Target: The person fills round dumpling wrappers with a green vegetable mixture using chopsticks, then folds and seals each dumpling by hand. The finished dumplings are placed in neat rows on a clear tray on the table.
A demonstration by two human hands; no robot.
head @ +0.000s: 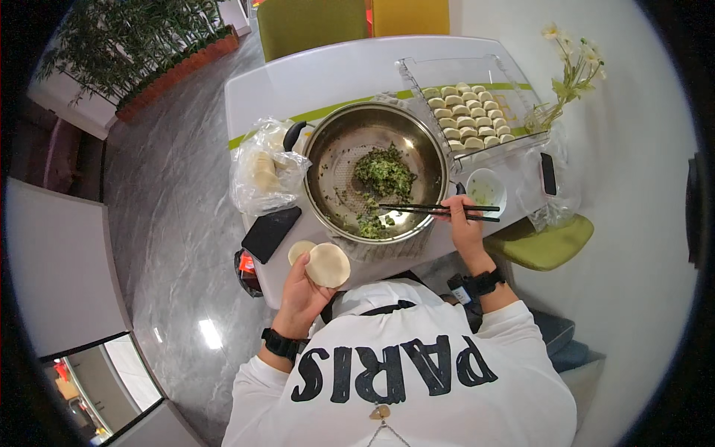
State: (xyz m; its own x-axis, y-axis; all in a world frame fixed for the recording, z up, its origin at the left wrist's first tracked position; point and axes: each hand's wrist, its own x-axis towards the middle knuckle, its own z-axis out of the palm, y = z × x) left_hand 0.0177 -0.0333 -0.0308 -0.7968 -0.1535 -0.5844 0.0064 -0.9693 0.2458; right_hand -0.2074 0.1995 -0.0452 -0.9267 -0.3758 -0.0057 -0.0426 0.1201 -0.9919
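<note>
A round dumpling wrapper (329,265) lies in my left hand (304,293), the thumb on its edge. A second wrapper (300,251) shows partly behind it; whether my hand touches that one I cannot tell. My right hand (463,223) grips a pair of black chopsticks (413,208) over the right rim of a wide steel pan (322,195). Their tips are inside the pan, close to a small portion of chopped green filling (371,226). The larger heap of filling (385,170) sits near the pan's middle.
Rows of folded dumplings (466,117) stand in a clear plastic tray (424,67) at the back right. A plastic bag (246,179) with wrappers and a black phone (272,233) lie left of the pan. Right of it are a white bowl (497,187) and artificial flowers (575,72).
</note>
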